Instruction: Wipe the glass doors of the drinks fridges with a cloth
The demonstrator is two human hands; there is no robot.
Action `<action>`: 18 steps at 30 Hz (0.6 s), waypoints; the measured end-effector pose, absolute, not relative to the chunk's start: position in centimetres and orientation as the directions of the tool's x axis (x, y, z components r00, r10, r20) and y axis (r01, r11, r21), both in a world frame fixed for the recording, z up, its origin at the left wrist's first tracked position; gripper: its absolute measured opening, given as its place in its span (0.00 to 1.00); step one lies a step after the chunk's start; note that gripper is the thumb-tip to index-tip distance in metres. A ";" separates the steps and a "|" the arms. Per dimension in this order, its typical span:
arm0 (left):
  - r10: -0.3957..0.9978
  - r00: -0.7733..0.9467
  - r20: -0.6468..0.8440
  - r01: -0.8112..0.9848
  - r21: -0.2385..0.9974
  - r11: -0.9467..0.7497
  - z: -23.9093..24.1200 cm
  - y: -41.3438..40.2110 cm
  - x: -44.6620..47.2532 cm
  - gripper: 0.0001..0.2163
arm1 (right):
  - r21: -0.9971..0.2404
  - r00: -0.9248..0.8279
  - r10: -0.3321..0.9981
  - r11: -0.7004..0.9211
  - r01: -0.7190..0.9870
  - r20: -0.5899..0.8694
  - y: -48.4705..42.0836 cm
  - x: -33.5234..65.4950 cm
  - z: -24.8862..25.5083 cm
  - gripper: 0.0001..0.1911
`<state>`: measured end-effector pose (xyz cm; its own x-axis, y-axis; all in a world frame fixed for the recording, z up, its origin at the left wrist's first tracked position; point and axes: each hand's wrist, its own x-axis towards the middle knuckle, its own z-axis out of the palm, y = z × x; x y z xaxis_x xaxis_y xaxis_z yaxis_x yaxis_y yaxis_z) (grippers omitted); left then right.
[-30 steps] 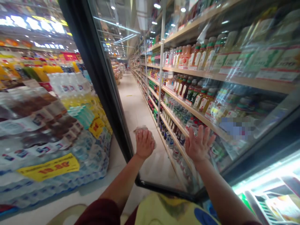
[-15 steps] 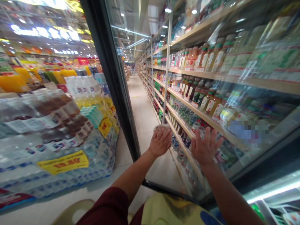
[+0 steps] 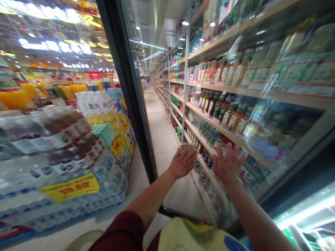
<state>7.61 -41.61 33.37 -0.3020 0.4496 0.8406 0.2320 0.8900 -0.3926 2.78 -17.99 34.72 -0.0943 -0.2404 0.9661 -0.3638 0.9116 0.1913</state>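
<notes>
A cloth (image 3: 186,146) is held against the glass door (image 3: 159,118) under the curled fingers of the left hand (image 3: 183,162) and is seen just above them, its long axis lying crosswise. The right hand (image 3: 227,166) is spread open on the glass just beside.

Sign (image 3: 52,45): white lit letters above the left stacks; starts with "S", the rest blurred.
Big tag (image 3: 70,187): yellow, at the lower front edge of the water packs (image 3: 104,170); red digits (a price, by the look), smeared.
Small tag (image 3: 117,145): yellow, at the same stack's right edge; unreadable.
Bottle labels (image 3: 230,118): print too small.
Door (image 3: 157,139): pixelated patch near its right edge, nothing legible.
</notes>
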 end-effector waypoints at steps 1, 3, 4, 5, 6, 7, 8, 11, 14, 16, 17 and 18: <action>0.470 -0.324 0.821 0.250 -0.405 0.879 32.7 -41.7 7.9 0.23 | 0.189 -0.096 -0.239 0.911 -0.366 0.966 -18.0 2.8 34.7 0.31; 0.484 -0.366 0.795 0.278 -0.403 0.872 32.4 -42.0 8.4 0.24 | 0.183 -0.105 -0.238 0.907 -0.379 0.966 -18.0 2.8 34.6 0.31; 0.488 -0.383 0.784 0.293 -0.398 0.869 32.5 -42.2 8.6 0.25 | 0.177 -0.108 -0.235 0.905 -0.386 0.966 -18.0 2.7 34.5 0.31; 0.495 -0.397 0.772 0.313 -0.393 0.864 32.9 -42.3 8.8 0.26 | 0.171 -0.112 -0.231 0.904 -0.392 0.967 -17.9 2.7 34.4 0.32; 0.504 -0.414 0.758 0.337 -0.387 0.858 33.3 -42.5 9.0 0.26 | 0.167 -0.112 -0.229 0.902 -0.397 0.967 -17.8 2.6 34.4 0.32; 0.510 -0.433 0.743 0.364 -0.374 0.853 33.7 -42.6 9.3 0.27 | 0.166 -0.112 -0.228 0.901 -0.402 0.967 -17.8 2.5 34.4 0.32; 0.514 -0.456 0.726 0.393 -0.354 0.849 34.1 -42.8 9.6 0.28 | 0.167 -0.107 -0.228 0.898 -0.407 0.968 -17.7 2.6 34.5 0.33; 0.517 -0.533 0.670 0.487 -0.256 0.835 35.1 -43.0 10.6 0.31 | 0.124 -0.091 -0.188 0.873 -0.471 0.978 -18.1 3.6 35.0 0.33; 0.500 -0.559 0.662 0.567 -0.136 0.813 36.0 -43.3 11.6 0.33 | 0.105 -0.095 -0.211 0.770 -0.629 0.973 -19.8 6.3 35.5 0.36; 0.474 -0.545 0.692 0.615 -0.054 0.786 36.7 -43.3 12.2 0.33 | 0.195 -0.042 -0.337 0.636 -0.746 0.940 -21.7 8.3 35.5 0.38; 0.454 -0.535 0.713 0.639 -0.010 0.769 37.1 -43.3 12.5 0.32 | 0.229 -0.008 -0.387 0.562 -0.795 0.922 -22.8 9.1 35.4 0.38; 0.426 -0.525 0.737 0.660 0.035 0.751 37.5 -43.2 12.7 0.32 | 0.225 0.003 -0.404 0.503 -0.835 0.915 -23.9 9.7 35.3 0.39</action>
<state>12.74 -43.22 37.46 -0.5246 0.4263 0.7369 0.6596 0.7508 0.0353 9.74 -23.94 35.30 0.0034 -0.4039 0.9148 -0.8347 0.5026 0.2251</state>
